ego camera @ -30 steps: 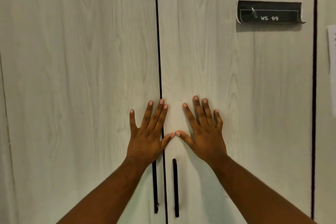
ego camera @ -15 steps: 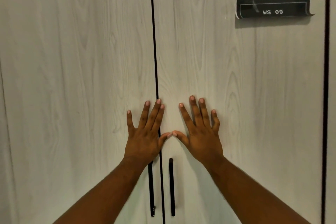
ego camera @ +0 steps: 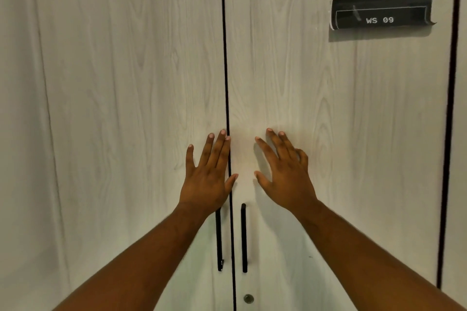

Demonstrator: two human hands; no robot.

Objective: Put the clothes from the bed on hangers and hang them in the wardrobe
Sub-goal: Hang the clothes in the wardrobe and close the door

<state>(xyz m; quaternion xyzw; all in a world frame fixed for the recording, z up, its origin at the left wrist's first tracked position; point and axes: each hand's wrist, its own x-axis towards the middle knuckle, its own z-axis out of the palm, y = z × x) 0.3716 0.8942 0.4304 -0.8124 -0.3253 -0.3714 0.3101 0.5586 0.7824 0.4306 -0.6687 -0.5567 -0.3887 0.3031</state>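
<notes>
A pale wood-grain wardrobe fills the view, both doors closed. The left door (ego camera: 121,108) and the right door (ego camera: 341,121) meet at a dark vertical seam. My left hand (ego camera: 208,177) lies flat on the left door beside the seam, fingers straight. My right hand (ego camera: 285,171) is spread in front of the right door, fingers straight; I cannot tell whether it touches the door. Below the hands are two black bar handles: the left handle (ego camera: 219,242), its top hidden by my left wrist, and the right handle (ego camera: 243,237). No clothes, bed or hangers are in view.
A black label reading "WS 09" (ego camera: 380,14) curls off the upper right door. A round keyhole (ego camera: 248,298) sits low by the seam. A second dark seam (ego camera: 448,121) marks the right door's outer edge.
My thumbs, which touched over the seam, have come apart. The right hand has shifted a little right and looks lifted off the door.
</notes>
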